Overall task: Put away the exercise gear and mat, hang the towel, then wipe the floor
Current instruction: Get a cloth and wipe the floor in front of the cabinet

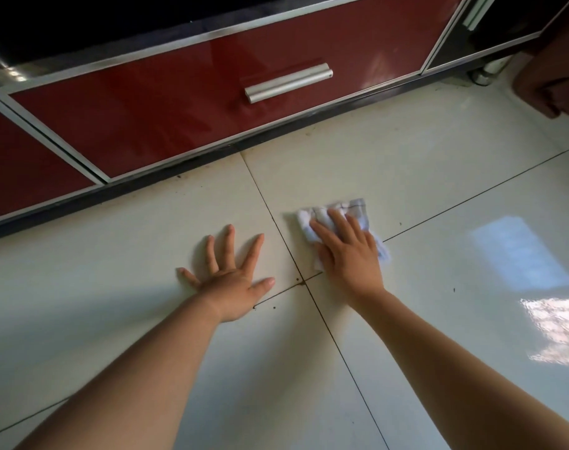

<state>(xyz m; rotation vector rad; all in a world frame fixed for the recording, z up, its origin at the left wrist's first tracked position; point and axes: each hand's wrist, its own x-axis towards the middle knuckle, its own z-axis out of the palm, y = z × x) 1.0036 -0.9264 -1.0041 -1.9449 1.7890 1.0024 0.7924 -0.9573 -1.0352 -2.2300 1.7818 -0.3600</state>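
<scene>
White checked cloth (354,207), 1 piece, on pale tiled floor (455,196), pinned under flat, unclenched fingers (336,222) of right hand (351,258), bulk showing ahead toward red cabinet (179,102); left hand (234,282) splayed on tile beside, holding nothing.

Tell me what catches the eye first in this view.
First, the right hand pressing a crumpled white cloth onto the pale tiled floor, right of centre. The left hand lies spread flat on the tile just to its left. Behind them, a glossy red drawer with a silver handle runs across the top.
</scene>
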